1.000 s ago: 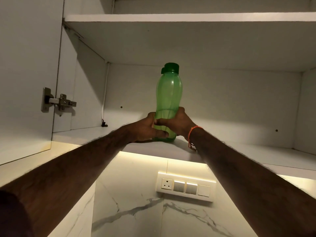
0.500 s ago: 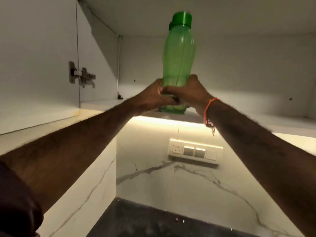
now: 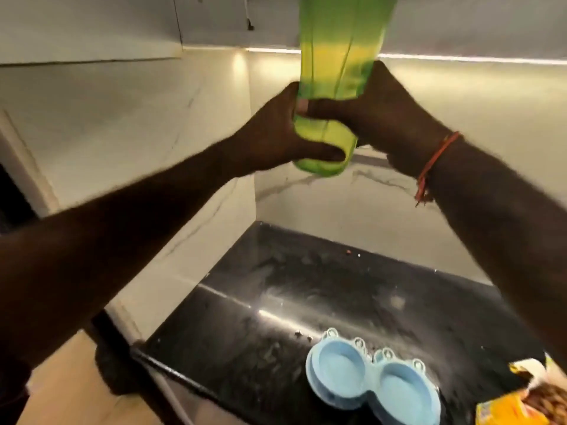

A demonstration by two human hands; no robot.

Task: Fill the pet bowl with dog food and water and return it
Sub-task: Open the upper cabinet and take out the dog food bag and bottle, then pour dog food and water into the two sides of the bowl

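Black stone makes up the surface (image 3: 306,302), glossy and speckled with a few crumbs, set in a corner of white marbled wall (image 3: 122,124). At about 5 o'clock on it lies the pale blue double pet bowl (image 3: 372,383), both wells looking dry and bare. Just beside it, at the 4 o'clock edge of view, an opened yellow food bag (image 3: 521,400) shows brown kibble inside. A lit strip runs under the upper cabinet (image 3: 92,26) at 12 o'clock. Nothing lies between the bowl and what is held above it.

Both arms reach up and forward. The left hand (image 3: 276,139) wraps the base of the green bottle (image 3: 334,72), thumb under its bottom edge; the right hand (image 3: 377,115), an orange thread (image 3: 435,157) on its wrist, clasps the other side.

Half a second ago the bottle stood on the cabinet shelf; now it is off the shelf, lower and nearer, its cap out of view.
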